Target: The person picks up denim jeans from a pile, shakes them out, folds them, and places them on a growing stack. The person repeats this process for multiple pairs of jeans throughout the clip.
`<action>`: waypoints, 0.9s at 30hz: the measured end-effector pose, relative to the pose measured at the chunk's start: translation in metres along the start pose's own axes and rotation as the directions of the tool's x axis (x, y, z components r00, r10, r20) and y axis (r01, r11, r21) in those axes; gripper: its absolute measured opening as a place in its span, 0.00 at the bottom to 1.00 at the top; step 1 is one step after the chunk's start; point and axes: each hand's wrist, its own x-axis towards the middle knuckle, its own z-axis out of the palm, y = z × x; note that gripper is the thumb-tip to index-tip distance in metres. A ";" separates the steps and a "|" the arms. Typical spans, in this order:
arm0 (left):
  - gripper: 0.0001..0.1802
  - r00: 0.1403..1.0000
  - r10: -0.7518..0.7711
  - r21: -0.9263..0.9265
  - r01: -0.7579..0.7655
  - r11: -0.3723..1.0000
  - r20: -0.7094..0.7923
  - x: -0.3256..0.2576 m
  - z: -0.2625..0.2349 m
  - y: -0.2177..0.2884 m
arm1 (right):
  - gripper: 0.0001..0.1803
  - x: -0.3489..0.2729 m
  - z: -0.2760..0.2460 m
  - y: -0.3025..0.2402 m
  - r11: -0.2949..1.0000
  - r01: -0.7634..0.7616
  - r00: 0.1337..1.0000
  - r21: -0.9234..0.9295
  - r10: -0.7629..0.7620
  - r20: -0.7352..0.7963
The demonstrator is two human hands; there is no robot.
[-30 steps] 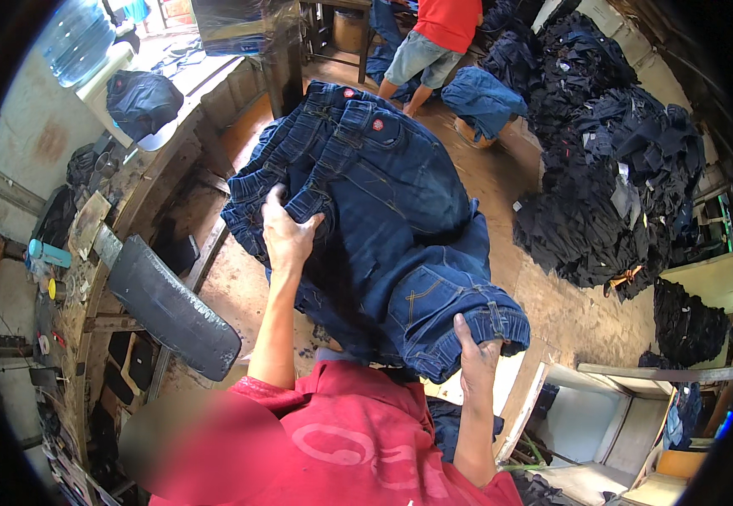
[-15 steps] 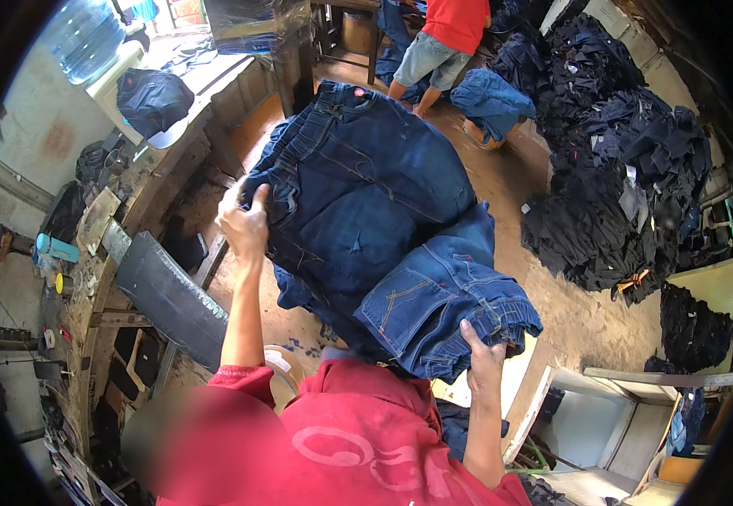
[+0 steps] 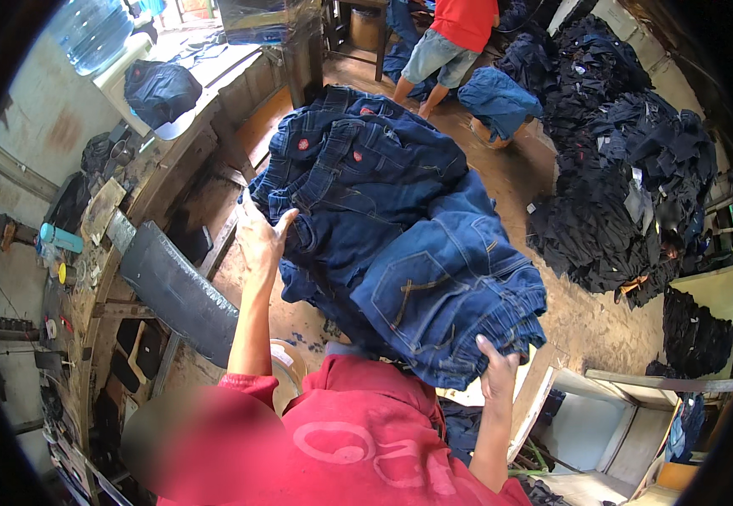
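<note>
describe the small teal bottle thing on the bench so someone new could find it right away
Start at the long wooden workbench curving down the left side, past the big water jug at its top end. Near the wall lies a small teal cylinder on its side. Its bright colour stands out against the dark tools and scraps around it.

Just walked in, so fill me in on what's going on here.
A person in a red shirt is carrying a big stack of folded blue jeans in front of them. The left hand steadies the stack's side, and the right hand supports it from below at the near end. Dark heaps of denim lie on the floor to the right, and another person in a red top and shorts stands farther back.
</note>
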 end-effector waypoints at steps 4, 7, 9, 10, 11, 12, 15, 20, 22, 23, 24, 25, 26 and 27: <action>0.35 0.999 -0.015 -0.088 0.020 0.996 0.050 -0.020 0.010 0.008 | 0.37 -0.014 -0.046 -0.008 0.990 0.053 0.998 -0.132 -0.048 0.042; 0.24 0.993 0.055 -0.403 -0.009 0.915 0.102 -0.045 -0.006 0.071 | 0.35 -0.013 -0.060 -0.010 0.981 0.038 0.995 -0.191 -0.021 0.093; 0.20 0.917 0.209 -0.577 0.028 0.816 0.340 -0.084 -0.023 0.121 | 0.34 -0.008 -0.057 -0.008 0.980 0.037 0.989 -0.195 -0.007 0.150; 0.18 0.850 0.391 -0.632 -0.091 0.770 0.354 -0.111 -0.030 0.148 | 0.33 -0.005 -0.054 -0.006 0.980 0.042 0.987 -0.197 -0.010 0.163; 0.18 0.707 0.605 -0.676 -0.246 0.695 0.365 -0.138 -0.035 0.171 | 0.32 -0.002 -0.049 -0.004 0.996 -0.023 0.986 -0.082 0.036 0.161; 0.17 0.530 0.776 -0.724 -0.378 0.577 0.341 -0.165 -0.039 0.190 | 0.31 0.003 -0.045 -0.003 0.997 -0.055 0.989 0.052 0.047 0.141; 0.23 0.045 0.922 -0.776 -0.526 0.349 0.385 -0.238 -0.040 0.226 | 0.30 0.015 -0.050 -0.007 0.974 -0.088 0.991 -0.208 0.106 0.076; 0.38 -0.037 0.900 -0.871 -0.274 0.408 0.434 -0.282 -0.021 0.217 | 0.31 0.020 -0.152 -0.059 0.929 -0.356 0.929 -0.101 0.340 -0.149; 0.38 -0.133 0.885 -0.876 -0.268 0.402 0.446 -0.283 -0.018 0.202 | 0.30 0.002 -0.222 -0.094 0.916 -0.316 0.944 -0.248 0.276 -0.183; 0.35 -0.116 0.855 -0.855 -0.203 0.478 0.506 -0.281 -0.017 0.194 | 0.31 -0.002 -0.256 -0.110 0.910 -0.240 0.956 -0.338 0.160 -0.247; 0.33 -0.026 0.852 -0.837 -0.201 0.508 0.523 -0.279 -0.014 0.186 | 0.32 -0.011 -0.293 -0.133 0.846 -0.304 0.939 -0.438 0.188 -0.287; 0.32 0.050 0.819 -0.789 -0.241 0.566 0.572 -0.274 -0.012 0.178 | 0.32 -0.025 -0.327 -0.151 0.860 -0.255 0.954 -0.442 0.149 -0.261; 0.29 0.113 0.738 -0.707 -0.223 0.671 0.665 -0.268 -0.008 0.170 | 0.35 -0.034 -0.358 -0.167 0.822 -0.289 0.934 -0.491 0.129 -0.333; 0.25 0.212 0.631 -0.628 -0.091 0.773 0.746 -0.260 -0.003 0.161 | 0.39 -0.049 -0.386 -0.180 0.769 -0.272 0.913 -0.579 0.016 -0.408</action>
